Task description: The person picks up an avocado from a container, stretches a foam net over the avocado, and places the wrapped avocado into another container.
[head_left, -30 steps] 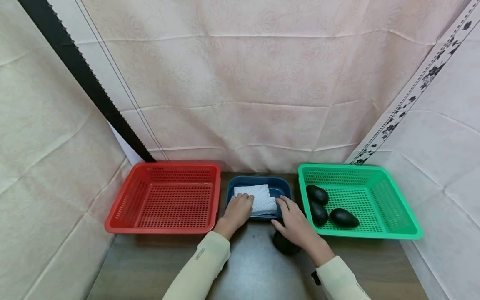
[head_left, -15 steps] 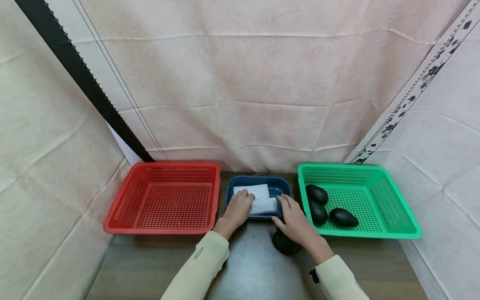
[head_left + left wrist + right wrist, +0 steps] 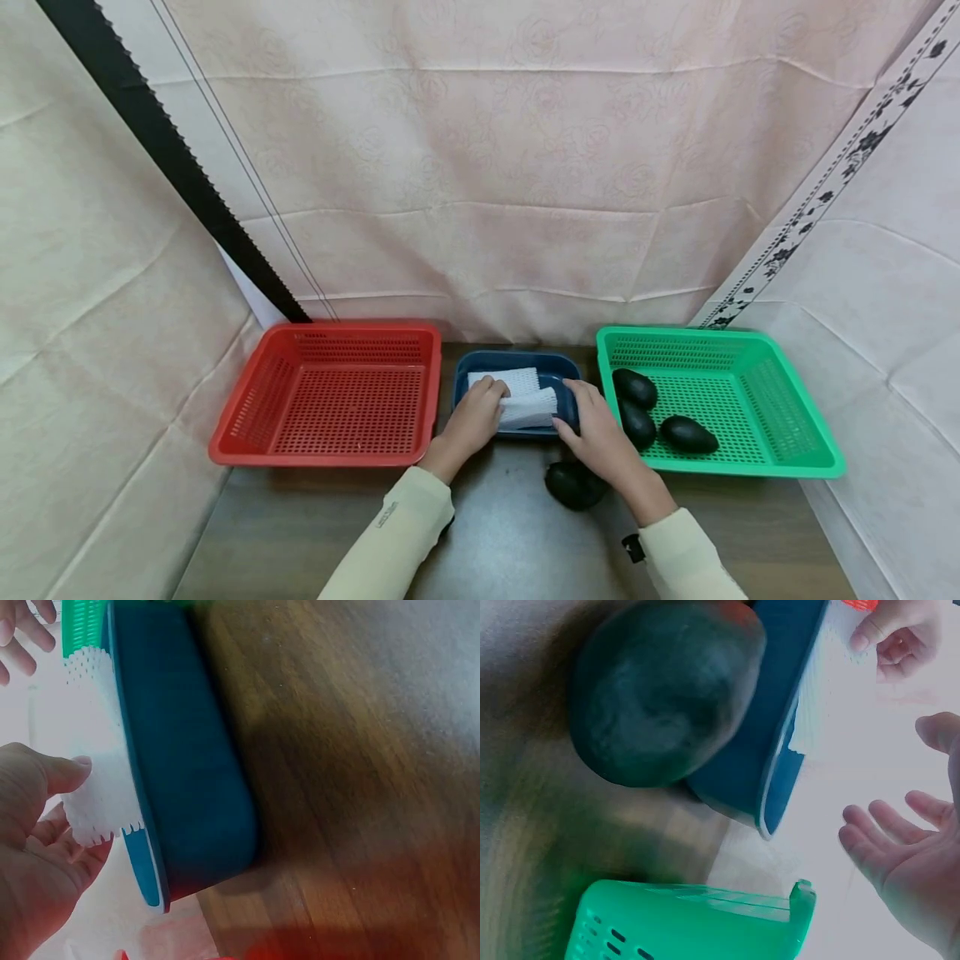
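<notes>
My left hand (image 3: 474, 419) pinches one end of a white foam net sleeve (image 3: 529, 409) between thumb and fingers. The flattened sleeve is held at the front of a small dark blue tray (image 3: 517, 358); another white foam net (image 3: 516, 382) lies behind it in the tray. In the left wrist view, the thumb presses the sleeve (image 3: 101, 757) against the fingers. My right hand (image 3: 597, 431) hovers by the tray's right side, fingers spread and holding nothing, apart from the sleeve in the right wrist view. Below it, a dark avocado (image 3: 574, 486) lies on the table before the tray.
To the left stands a red basket (image 3: 352, 460) with nothing visible inside. A green basket (image 3: 750, 468) at the right holds three dark avocados, one of them an avocado (image 3: 687, 435) lying apart. Cloth curtains (image 3: 525, 167) enclose the back and sides.
The foam sleeve has risen and tilted slightly in my left hand. My right hand has drawn a little to the right, off the sleeve's end, showing more of the avocado on the table.
</notes>
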`<control>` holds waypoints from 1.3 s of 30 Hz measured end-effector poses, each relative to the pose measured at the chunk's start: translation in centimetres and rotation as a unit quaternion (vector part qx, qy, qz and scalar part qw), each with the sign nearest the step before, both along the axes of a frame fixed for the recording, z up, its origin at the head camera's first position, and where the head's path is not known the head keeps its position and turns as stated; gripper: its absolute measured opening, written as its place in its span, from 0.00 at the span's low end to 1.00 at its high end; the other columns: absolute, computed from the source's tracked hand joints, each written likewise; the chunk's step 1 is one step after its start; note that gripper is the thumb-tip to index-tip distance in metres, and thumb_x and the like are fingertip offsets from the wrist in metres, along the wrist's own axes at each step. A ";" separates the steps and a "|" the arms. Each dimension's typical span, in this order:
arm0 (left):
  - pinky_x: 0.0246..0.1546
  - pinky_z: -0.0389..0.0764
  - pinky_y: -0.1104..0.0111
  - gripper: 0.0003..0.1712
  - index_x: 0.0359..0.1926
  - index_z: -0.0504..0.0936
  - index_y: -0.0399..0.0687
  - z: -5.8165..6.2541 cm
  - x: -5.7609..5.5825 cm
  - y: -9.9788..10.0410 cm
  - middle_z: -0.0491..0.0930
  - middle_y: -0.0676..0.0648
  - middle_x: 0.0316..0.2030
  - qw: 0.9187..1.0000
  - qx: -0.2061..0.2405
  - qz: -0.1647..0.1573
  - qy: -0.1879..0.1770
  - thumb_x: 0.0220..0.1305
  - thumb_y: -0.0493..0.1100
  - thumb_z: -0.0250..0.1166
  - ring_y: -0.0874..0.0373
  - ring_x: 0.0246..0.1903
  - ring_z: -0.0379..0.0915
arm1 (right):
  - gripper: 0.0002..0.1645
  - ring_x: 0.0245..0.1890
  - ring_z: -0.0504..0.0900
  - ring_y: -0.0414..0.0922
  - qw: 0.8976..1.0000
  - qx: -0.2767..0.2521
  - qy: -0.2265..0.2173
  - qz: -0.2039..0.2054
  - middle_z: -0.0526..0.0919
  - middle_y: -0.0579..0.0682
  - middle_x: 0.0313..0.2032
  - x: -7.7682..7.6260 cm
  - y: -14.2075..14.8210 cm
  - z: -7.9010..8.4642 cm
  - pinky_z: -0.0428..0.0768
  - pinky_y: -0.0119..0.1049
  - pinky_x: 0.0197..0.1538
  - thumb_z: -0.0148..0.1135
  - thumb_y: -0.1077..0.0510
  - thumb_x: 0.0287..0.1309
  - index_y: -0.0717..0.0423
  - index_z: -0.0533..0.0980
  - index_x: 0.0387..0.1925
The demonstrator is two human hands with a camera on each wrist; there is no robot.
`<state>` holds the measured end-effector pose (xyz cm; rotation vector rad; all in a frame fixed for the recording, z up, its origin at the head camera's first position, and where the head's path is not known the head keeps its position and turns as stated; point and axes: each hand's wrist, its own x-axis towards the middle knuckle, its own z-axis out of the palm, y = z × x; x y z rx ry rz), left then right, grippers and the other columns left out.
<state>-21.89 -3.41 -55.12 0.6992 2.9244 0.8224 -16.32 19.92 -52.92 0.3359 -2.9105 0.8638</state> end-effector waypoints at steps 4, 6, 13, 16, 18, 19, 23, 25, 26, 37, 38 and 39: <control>0.53 0.83 0.64 0.11 0.53 0.80 0.49 0.1 0.2 -0.1 0.80 0.48 0.48 1.000 0.022 0.003 0.011 0.72 0.39 0.65 0.55 0.48 0.74 | 0.39 0.62 0.78 0.56 1.000 -0.026 0.010 -0.003 0.71 0.61 0.67 -0.1 0.3 0.9 0.80 0.54 0.63 0.68 0.53 0.68 0.60 0.63 0.72; 0.53 0.83 0.63 0.10 0.53 0.80 0.49 0.1 0.4 -0.1 0.80 0.48 0.49 0.999 0.036 0.005 0.017 0.72 0.39 0.65 0.55 0.49 0.74 | 0.37 0.60 0.80 0.55 0.999 -0.033 0.018 -0.004 0.74 0.60 0.65 -0.2 0.4 1.4 0.82 0.53 0.60 0.69 0.54 0.67 0.60 0.65 0.70; 0.56 0.83 0.62 0.11 0.54 0.79 0.49 0.7 1.2 -0.2 0.81 0.49 0.52 0.997 0.080 0.009 0.022 0.73 0.40 0.65 0.55 0.52 0.76 | 0.28 0.53 0.83 0.51 0.999 -0.025 0.044 -0.007 0.81 0.56 0.55 -0.7 1.0 1.8 0.85 0.50 0.56 0.72 0.56 0.63 0.59 0.73 0.61; 0.56 0.83 0.61 0.10 0.53 0.79 0.49 1.0 1.6 -0.2 0.82 0.48 0.52 0.995 0.092 0.007 0.030 0.73 0.40 0.64 0.55 0.52 0.76 | 0.24 0.51 0.83 0.50 0.999 -0.010 0.043 -0.001 0.82 0.55 0.52 -0.8 1.1 1.9 0.86 0.48 0.54 0.73 0.55 0.63 0.58 0.77 0.57; 0.55 0.83 0.62 0.10 0.53 0.79 0.49 1.1 1.8 -0.2 0.82 0.48 0.52 0.994 0.099 0.005 0.036 0.73 0.40 0.64 0.55 0.52 0.76 | 0.21 0.49 0.83 0.49 0.998 -0.004 0.054 0.009 0.82 0.54 0.51 -0.9 1.1 2.0 0.86 0.47 0.53 0.73 0.54 0.63 0.57 0.79 0.55; 0.55 0.83 0.62 0.10 0.53 0.79 0.49 1.1 1.8 -0.2 0.82 0.48 0.52 0.994 0.100 0.003 0.040 0.73 0.40 0.64 0.55 0.52 0.76 | 0.20 0.48 0.84 0.48 0.998 -0.003 0.066 0.015 0.83 0.53 0.51 -0.9 1.1 2.0 0.86 0.46 0.52 0.73 0.55 0.63 0.57 0.80 0.54; 0.54 0.84 0.63 0.10 0.53 0.79 0.49 1.2 2.2 -0.1 0.82 0.48 0.51 0.993 0.101 -0.007 0.058 0.73 0.40 0.64 0.56 0.50 0.77 | 0.18 0.45 0.85 0.46 0.992 -0.024 0.118 0.045 0.85 0.51 0.49 -1.0 1.1 2.0 0.87 0.44 0.50 0.75 0.58 0.60 0.56 0.82 0.52; 0.54 0.83 0.62 0.10 0.53 0.79 0.48 1.3 2.3 0.0 0.82 0.48 0.51 0.993 0.102 -0.014 0.064 0.74 0.40 0.64 0.56 0.50 0.77 | 0.17 0.44 0.85 0.46 0.987 -0.041 0.142 0.059 0.86 0.50 0.48 -1.0 1.1 2.0 0.87 0.43 0.49 0.75 0.60 0.59 0.55 0.83 0.50; 0.54 0.83 0.62 0.10 0.53 0.79 0.48 1.3 2.4 0.0 0.82 0.48 0.51 0.992 0.103 -0.017 0.066 0.74 0.40 0.63 0.56 0.50 0.77 | 0.17 0.44 0.86 0.46 0.985 -0.051 0.151 0.065 0.86 0.50 0.48 -1.0 1.1 2.0 0.87 0.43 0.49 0.75 0.60 0.59 0.55 0.84 0.50; 0.54 0.84 0.61 0.08 0.52 0.79 0.48 2.1 3.2 0.2 0.83 0.47 0.51 0.989 0.128 -0.024 0.066 0.74 0.39 0.63 0.56 0.49 0.77 | 0.20 0.44 0.87 0.46 0.988 -0.118 0.069 0.071 0.87 0.52 0.48 -1.1 1.1 2.6 0.87 0.45 0.49 0.74 0.60 0.60 0.55 0.80 0.53; 0.54 0.84 0.61 0.08 0.51 0.79 0.48 2.1 3.3 0.2 0.83 0.47 0.51 0.989 0.132 -0.024 0.066 0.74 0.38 0.63 0.56 0.49 0.77 | 0.20 0.45 0.87 0.47 0.988 -0.129 0.048 0.064 0.87 0.53 0.48 -1.1 1.1 2.6 0.87 0.46 0.50 0.74 0.60 0.61 0.56 0.80 0.54; 0.54 0.84 0.61 0.07 0.51 0.79 0.48 2.2 3.4 0.2 0.83 0.47 0.51 0.988 0.138 -0.025 0.065 0.74 0.38 0.63 0.56 0.49 0.77 | 0.21 0.46 0.87 0.47 0.988 -0.138 0.031 0.056 0.87 0.54 0.48 -1.0 1.2 2.6 0.87 0.46 0.51 0.74 0.60 0.61 0.56 0.79 0.54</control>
